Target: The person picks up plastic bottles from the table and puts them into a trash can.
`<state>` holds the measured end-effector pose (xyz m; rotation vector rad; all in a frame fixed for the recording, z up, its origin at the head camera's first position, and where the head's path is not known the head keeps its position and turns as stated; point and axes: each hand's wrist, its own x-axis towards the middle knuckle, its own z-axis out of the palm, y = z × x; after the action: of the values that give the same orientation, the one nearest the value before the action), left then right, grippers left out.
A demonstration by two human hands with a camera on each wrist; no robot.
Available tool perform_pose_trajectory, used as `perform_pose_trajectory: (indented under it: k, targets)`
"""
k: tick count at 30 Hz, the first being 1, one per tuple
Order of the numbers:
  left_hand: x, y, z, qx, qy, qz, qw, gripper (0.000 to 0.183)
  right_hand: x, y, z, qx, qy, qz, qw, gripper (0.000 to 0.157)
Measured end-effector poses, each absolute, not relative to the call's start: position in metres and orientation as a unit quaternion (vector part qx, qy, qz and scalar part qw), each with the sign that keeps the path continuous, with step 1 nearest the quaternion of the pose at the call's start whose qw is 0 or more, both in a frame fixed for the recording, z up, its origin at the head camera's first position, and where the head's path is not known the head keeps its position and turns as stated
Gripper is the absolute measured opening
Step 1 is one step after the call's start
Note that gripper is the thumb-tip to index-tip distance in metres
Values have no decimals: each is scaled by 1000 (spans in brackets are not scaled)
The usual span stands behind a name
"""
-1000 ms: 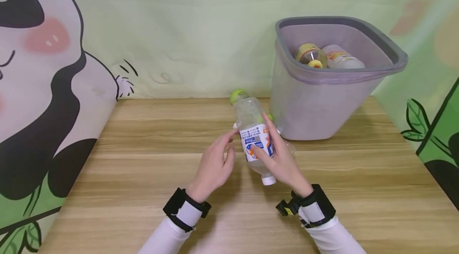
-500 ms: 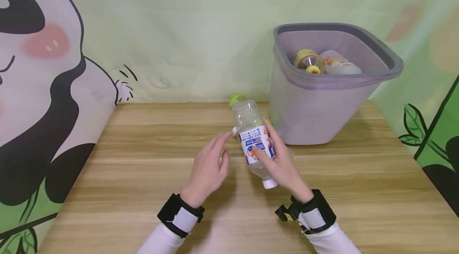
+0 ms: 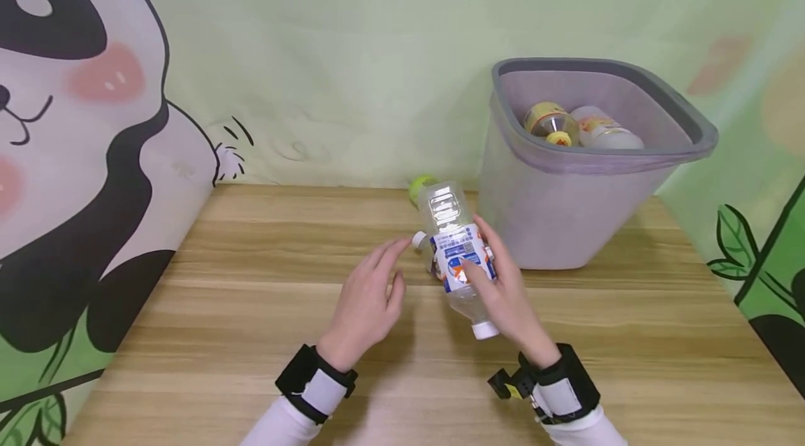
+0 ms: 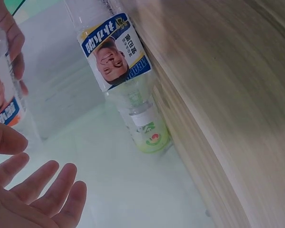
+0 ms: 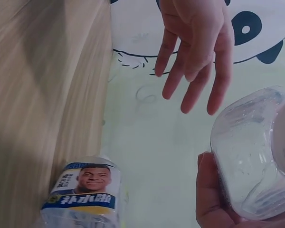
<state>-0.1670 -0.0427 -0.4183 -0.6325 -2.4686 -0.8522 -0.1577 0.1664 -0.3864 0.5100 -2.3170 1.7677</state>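
Observation:
My right hand (image 3: 512,299) grips a clear plastic bottle (image 3: 464,261) with a white and blue label. Its white cap points down toward me, and its base is tilted up. To the left, my left hand (image 3: 365,299) is held with fingers loosely extended, nothing in it. In the head view its fingertips overlap the white cap of another bottle lying behind; the left wrist view shows the hand well apart from that labelled bottle (image 4: 116,57). Behind lies a bottle with a green end (image 3: 420,187), partly hidden by the held one.
A pale purple bin (image 3: 544,222) with a grey rim stands right of the bottles on the wooden table (image 3: 251,278). Inside it lie a yellow-capped bottle (image 3: 550,121) and a whitish bottle (image 3: 606,133). A printed panda backdrop (image 3: 352,82) rises behind the table.
My left hand has drawn slightly back from the held bottle. That bottle, still in my right hand, has tipped so its base faces the head camera more. The head view has shifted a little.

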Motion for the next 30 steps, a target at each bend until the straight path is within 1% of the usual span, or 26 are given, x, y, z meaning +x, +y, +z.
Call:
perform_pose_trajectory:
  k: [6,13,22,28,30]
  targets:
    - [-168,-41,-418,-233,-894,-305,232,50,-162,171,-369,195,-781,582,113,62]
    - [-170,-35,-417,-247,-891,-301,233,50,-165,183,-341,206,-774,586,122,58]
    - [-170,-36,-416,-245,-888,-307,239,49,-175,189,-298,263,-745,590,168,57]
    - [-168,-38,-416,-244,-889,-309,234,50,-185,192,-264,245,-731,609,187,53]
    - [-168,-38,-417,-245,-888,-310,235,50,-188,194,-253,229,-715,635,180,51]
